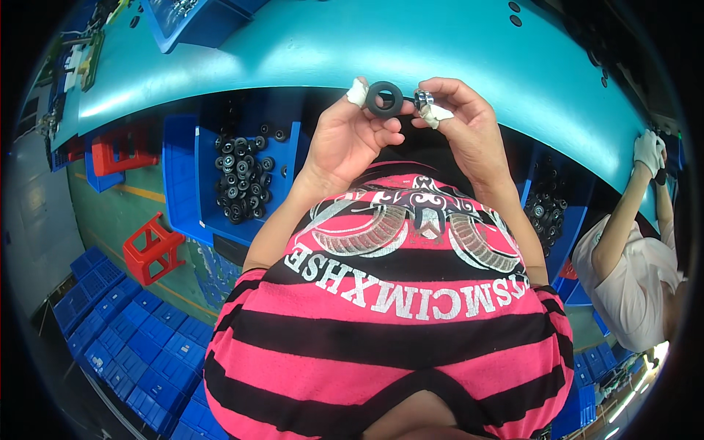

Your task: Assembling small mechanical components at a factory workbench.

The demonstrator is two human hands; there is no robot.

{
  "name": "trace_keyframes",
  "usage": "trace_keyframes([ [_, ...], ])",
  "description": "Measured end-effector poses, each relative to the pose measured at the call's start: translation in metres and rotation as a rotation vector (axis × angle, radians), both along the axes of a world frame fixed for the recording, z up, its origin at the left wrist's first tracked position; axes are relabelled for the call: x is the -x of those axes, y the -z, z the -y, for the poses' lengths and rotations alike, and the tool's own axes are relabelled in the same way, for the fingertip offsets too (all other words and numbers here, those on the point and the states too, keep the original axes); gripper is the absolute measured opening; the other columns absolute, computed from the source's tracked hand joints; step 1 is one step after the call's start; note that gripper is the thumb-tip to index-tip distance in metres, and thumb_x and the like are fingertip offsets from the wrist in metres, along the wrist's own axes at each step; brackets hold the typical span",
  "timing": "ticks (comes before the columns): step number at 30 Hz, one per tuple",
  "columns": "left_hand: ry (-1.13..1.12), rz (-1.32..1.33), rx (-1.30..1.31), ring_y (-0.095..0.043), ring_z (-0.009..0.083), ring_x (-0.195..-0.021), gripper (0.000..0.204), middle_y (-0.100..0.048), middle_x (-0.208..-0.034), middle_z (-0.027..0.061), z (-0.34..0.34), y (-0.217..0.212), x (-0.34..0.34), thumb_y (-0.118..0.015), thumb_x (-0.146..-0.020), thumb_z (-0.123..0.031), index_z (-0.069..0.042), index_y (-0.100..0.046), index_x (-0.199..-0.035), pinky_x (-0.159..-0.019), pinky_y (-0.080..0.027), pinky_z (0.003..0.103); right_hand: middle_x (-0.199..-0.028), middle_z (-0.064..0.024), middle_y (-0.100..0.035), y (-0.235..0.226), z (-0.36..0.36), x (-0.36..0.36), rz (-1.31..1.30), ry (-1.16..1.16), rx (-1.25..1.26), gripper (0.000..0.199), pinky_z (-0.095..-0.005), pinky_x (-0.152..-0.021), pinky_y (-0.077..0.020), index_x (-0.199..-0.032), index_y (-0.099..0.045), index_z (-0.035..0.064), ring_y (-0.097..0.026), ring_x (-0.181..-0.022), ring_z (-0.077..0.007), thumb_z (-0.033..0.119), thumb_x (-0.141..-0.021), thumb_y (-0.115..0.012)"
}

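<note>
My left hand (346,143) pinches a black rubber ring (384,100), like a small toy tyre, between thumb and fingers, its open hole facing up toward me. In my right hand (469,125) a small shiny silver wheel hub (422,99) is held between thumb and fingertips. Ring and hub are apart, a short gap between them, both just off the near edge of the turquoise table (293,62). White wrapping covers the left thumb tip and part of a right-hand digit.
Left of me, a blue bin (209,213) holds many small black wheels (242,176); more black wheels (544,213) lie in a bin at right. Red stools (152,248) and stacked blue crates (139,345) stand on the floor. A co-worker's gloved hand (649,152) rests at the table's right.
</note>
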State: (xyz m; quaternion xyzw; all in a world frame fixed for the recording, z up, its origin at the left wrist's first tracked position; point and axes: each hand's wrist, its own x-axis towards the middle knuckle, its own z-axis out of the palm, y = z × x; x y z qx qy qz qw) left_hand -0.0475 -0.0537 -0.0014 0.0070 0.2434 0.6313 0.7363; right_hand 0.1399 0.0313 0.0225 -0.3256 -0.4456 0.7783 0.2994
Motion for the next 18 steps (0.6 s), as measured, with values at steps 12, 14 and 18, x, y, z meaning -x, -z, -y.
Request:
trace_keyframes([
  [12,-0.019,-0.086,0.064,-0.06,0.0212,-0.076,0.047,-0.067,-0.108,0.0251,-0.0002,-0.0026,-0.0032,-0.043,-0.106,-0.041,0.001,-0.06,-0.116,-0.067,-0.056,0.034,-0.106,-0.0094,-0.068,0.001,0.0011,-0.0007,-0.005,-0.002,-0.011,0.033,-0.0273,-0.086,-0.0549,-0.12,-0.062,-0.0018,-0.066,-0.094,-0.0131,-0.002,-0.087,-0.064],
  [14,-0.021,-0.091,0.045,-0.06,0.0218,-0.078,0.045,-0.067,-0.109,0.0255,0.0001,-0.0023,-0.0032,-0.044,-0.106,-0.04,0.001,-0.06,-0.115,-0.069,-0.055,0.034,-0.107,-0.0105,-0.068,0.0006,0.0011,-0.0007,-0.01,-0.004,-0.012,0.034,-0.0277,-0.087,-0.0549,-0.12,-0.062,-0.0019,-0.066,-0.095,-0.0134,-0.003,-0.086,-0.062],
  [18,-0.029,-0.059,0.007,-0.06,0.0231,-0.083,0.042,-0.064,-0.115,0.0269,0.0006,-0.0003,-0.0024,-0.045,-0.106,-0.036,0.002,-0.06,-0.116,-0.075,-0.053,0.037,-0.11,-0.0126,-0.069,0.0002,0.0014,-0.001,-0.014,-0.008,-0.017,0.035,-0.0284,-0.088,-0.0547,-0.12,-0.062,-0.0024,-0.066,-0.096,-0.014,-0.005,-0.085,-0.06],
])
